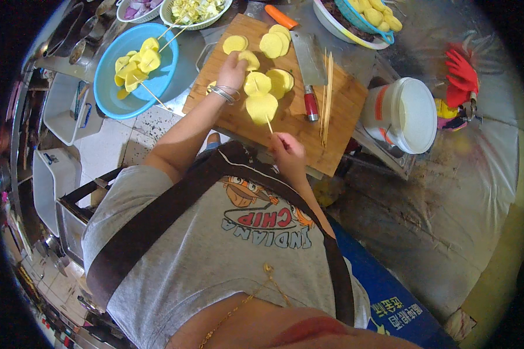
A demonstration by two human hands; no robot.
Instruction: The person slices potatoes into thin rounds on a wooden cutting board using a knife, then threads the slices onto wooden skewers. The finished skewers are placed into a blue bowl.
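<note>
My right hand (pixel 288 152) pinches the lower end of a thin wooden skewer, on which yellow potato slices (pixel 262 109) are threaded above the cutting board. Bracelets circle the wrist of my left hand (pixel 233 74), whose fingers are closed on a potato slice (pixel 249 60) over the wooden cutting board (pixel 344 125). Loose slices lie in small stacks around it, one stack (pixel 275 43) near the board's far edge. A cleaver (pixel 309 61) with a red handle rests on the board to the right, beside several bare skewers (pixel 327 99).
At the left, a blue basin (pixel 108 70) holds skewered potato slices. Beyond it are baskets of chopped cabbage (pixel 197 10) and purple onion (pixel 138 8). A carrot (pixel 280 16) lies behind the board. Peeled potatoes (pixel 378 16) fill a basket at far right, near a white bucket (pixel 416 116) and red gloves (pixel 463 78).
</note>
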